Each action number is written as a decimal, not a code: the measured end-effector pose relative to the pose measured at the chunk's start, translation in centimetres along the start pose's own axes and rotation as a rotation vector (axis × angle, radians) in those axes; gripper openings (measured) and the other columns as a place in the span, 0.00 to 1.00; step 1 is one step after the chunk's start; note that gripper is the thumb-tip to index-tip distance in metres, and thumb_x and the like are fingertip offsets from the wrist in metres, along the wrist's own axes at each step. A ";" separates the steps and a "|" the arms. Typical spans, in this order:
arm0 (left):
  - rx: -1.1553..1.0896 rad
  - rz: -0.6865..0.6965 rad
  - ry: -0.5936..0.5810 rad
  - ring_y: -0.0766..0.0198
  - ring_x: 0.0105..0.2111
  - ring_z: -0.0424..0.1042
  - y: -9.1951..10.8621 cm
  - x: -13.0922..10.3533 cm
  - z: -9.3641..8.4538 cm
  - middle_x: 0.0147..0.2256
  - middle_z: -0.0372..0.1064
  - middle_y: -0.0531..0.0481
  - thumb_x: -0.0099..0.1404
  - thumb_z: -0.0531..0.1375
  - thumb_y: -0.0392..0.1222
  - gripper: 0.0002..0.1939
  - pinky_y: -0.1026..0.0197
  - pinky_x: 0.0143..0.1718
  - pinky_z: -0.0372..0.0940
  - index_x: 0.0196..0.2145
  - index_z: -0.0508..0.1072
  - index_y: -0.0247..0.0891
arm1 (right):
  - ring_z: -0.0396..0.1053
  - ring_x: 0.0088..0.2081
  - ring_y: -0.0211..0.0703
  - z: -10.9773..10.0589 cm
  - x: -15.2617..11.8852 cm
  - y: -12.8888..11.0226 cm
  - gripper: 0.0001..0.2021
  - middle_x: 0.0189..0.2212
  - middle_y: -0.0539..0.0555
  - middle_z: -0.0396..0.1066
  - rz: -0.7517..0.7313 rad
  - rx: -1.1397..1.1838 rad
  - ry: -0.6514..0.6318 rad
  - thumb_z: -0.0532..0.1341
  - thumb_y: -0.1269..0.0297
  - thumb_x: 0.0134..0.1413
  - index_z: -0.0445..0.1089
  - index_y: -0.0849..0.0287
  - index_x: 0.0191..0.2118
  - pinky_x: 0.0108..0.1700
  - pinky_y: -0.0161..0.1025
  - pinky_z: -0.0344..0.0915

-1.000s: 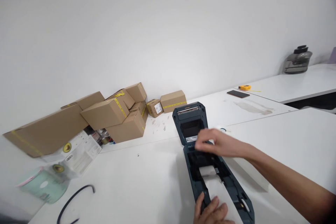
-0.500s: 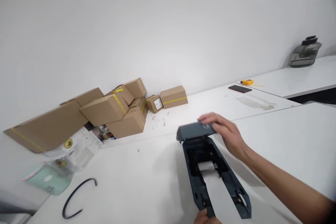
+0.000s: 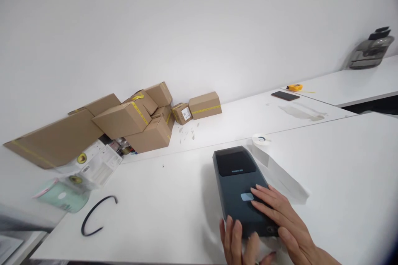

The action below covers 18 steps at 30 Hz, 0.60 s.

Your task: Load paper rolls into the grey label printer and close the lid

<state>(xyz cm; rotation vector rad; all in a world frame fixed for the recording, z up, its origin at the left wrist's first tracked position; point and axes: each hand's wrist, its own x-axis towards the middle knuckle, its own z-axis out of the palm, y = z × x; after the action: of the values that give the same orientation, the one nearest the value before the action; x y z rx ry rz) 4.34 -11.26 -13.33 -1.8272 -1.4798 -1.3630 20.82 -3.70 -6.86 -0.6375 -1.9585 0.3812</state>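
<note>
A dark blue-grey label printer (image 3: 231, 198), its cover down, lies on the white table in front of me. It has a glossy black window at the far end and a light blue patch on top. My right hand (image 3: 284, 215) rests on the cover with its fingers stretched out flat, the thumb near the front right corner. At the near left corner, my left hand (image 3: 236, 244) grips the printer, fingers along the side and thumb by the front edge. Right of the printer lies a white paper roll (image 3: 259, 139), a long strip (image 3: 282, 176) trailing from it.
A black curved strip (image 3: 90, 217) and a mint-green pouch (image 3: 70, 196) lie to the left. Cardboard boxes (image 3: 124, 120) are piled by the wall. Farther right are a phone (image 3: 285, 96), a yellow tape measure (image 3: 294, 87) and a large water jug (image 3: 370, 51).
The printer's cover, raised with paper inside before, is now down. The paper roll now lies beside it. My right hand has come nearer, onto the cover; more of my left hand shows.
</note>
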 end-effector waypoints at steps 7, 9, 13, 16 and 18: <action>0.064 -0.043 0.060 0.45 0.59 0.69 0.6 2.0 0.1 0.48 0.77 0.38 0.66 0.60 0.58 0.28 0.42 0.59 0.66 0.58 0.71 0.40 | 0.60 0.65 0.56 1.3 0.4 -0.6 0.26 0.65 0.57 0.62 -0.057 0.024 0.155 0.40 0.56 0.71 0.66 0.58 0.62 0.69 0.56 0.47; 0.059 -0.065 0.071 0.44 0.58 0.69 1.1 2.3 0.3 0.47 0.77 0.38 0.65 0.61 0.58 0.29 0.43 0.58 0.67 0.58 0.71 0.40 | 0.59 0.65 0.55 1.6 0.5 -0.6 0.25 0.65 0.56 0.61 -0.071 0.027 0.180 0.41 0.59 0.71 0.66 0.58 0.62 0.69 0.54 0.47; 0.021 -0.098 0.057 0.45 0.59 0.69 1.5 2.7 0.2 0.46 0.77 0.39 0.66 0.59 0.58 0.26 0.42 0.57 0.68 0.57 0.71 0.42 | 0.60 0.64 0.54 1.8 0.6 -0.2 0.24 0.66 0.54 0.61 -0.100 0.029 0.229 0.42 0.62 0.71 0.67 0.56 0.62 0.68 0.56 0.49; 0.037 -0.104 0.070 0.45 0.57 0.69 1.5 2.7 -0.4 0.46 0.77 0.39 0.68 0.57 0.56 0.22 0.42 0.55 0.68 0.55 0.73 0.43 | 0.61 0.64 0.54 1.4 0.6 0.0 0.23 0.66 0.54 0.61 -0.098 0.031 0.215 0.43 0.60 0.71 0.67 0.55 0.61 0.68 0.55 0.49; 0.082 -0.089 0.080 0.46 0.52 0.72 1.6 2.5 -1.2 0.43 0.77 0.41 0.65 0.62 0.54 0.18 0.44 0.52 0.69 0.50 0.75 0.45 | 0.61 0.64 0.54 1.0 0.4 -0.1 0.24 0.65 0.55 0.62 -0.068 0.049 0.161 0.43 0.56 0.71 0.67 0.55 0.62 0.68 0.53 0.50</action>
<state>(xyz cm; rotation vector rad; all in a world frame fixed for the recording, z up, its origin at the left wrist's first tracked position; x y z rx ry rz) 5.17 -11.49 -10.25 -1.6559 -1.5682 -1.3782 19.73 -3.53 -6.98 -0.5513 -1.8072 0.3242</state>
